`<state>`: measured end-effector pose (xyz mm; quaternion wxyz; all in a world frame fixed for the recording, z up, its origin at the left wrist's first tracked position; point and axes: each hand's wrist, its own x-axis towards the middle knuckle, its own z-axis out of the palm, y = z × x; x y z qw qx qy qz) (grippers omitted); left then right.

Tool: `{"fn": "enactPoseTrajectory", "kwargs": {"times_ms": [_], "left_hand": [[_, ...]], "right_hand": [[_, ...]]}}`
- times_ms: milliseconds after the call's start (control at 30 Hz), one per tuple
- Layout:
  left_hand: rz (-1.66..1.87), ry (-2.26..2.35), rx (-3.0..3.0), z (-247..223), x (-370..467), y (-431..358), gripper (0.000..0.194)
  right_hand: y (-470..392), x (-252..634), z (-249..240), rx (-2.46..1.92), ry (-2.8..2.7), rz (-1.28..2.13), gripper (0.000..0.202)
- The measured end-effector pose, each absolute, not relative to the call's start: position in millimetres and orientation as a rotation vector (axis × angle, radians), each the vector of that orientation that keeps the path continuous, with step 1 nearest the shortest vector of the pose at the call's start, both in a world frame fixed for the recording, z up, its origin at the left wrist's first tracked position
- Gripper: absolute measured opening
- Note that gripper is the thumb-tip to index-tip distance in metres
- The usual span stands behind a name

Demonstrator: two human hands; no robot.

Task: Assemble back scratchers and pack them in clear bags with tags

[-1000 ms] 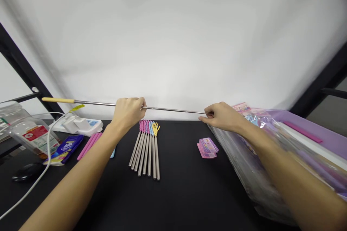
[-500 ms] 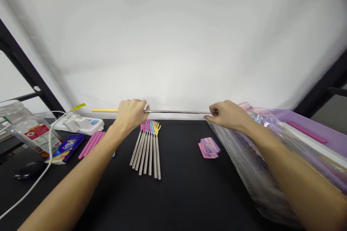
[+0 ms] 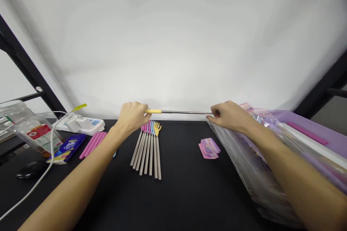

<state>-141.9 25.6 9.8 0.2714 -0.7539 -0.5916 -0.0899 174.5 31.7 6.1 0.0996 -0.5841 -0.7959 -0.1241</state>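
Note:
Up near the wall, my left hand (image 3: 133, 116) is closed around a yellow handle sleeve (image 3: 154, 111), its right end showing past my fingers. From that sleeve a thin metal telescopic rod (image 3: 187, 112) runs level to my right hand (image 3: 227, 115), which pinches its far end. Whatever is at that end is hidden in my fingers. Below my left hand, several back scratchers (image 3: 146, 148) with pink, blue and yellow hand-shaped heads lie fanned on the black table (image 3: 179, 191). Several pink sleeves (image 3: 93, 145) lie to their left, partly behind my left forearm.
Small pink and purple cards (image 3: 210, 148) lie right of centre. Clear plastic bags (image 3: 244, 166) and a purple bin (image 3: 306, 124) take up the right side. On the left are a power strip (image 3: 88, 125), white cable (image 3: 40, 180), plastic jar (image 3: 40, 131), blue snack packet (image 3: 69, 147) and black mouse (image 3: 31, 169).
The yellow sleeve has moved right along the rod: it stuck out left of my left hand before, and now shows on its right side. My right hand has barely moved.

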Motion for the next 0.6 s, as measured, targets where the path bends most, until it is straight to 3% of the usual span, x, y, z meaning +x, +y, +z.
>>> {"fn": "enactPoseTrajectory", "kwargs": {"times_ms": [333,600], "left_hand": [[-0.455,-1.412,-2.249,0.5,-114.6,10.7,0.020],[-0.476,-1.091,-2.573,0.7,-119.1,16.0,0.043]], "right_hand": [[24.8,138.6,-5.9,-1.689,-2.433,-0.350,0.022],[18.5,132.0,-4.5,-1.738,-2.409,-0.333,0.024]]}}
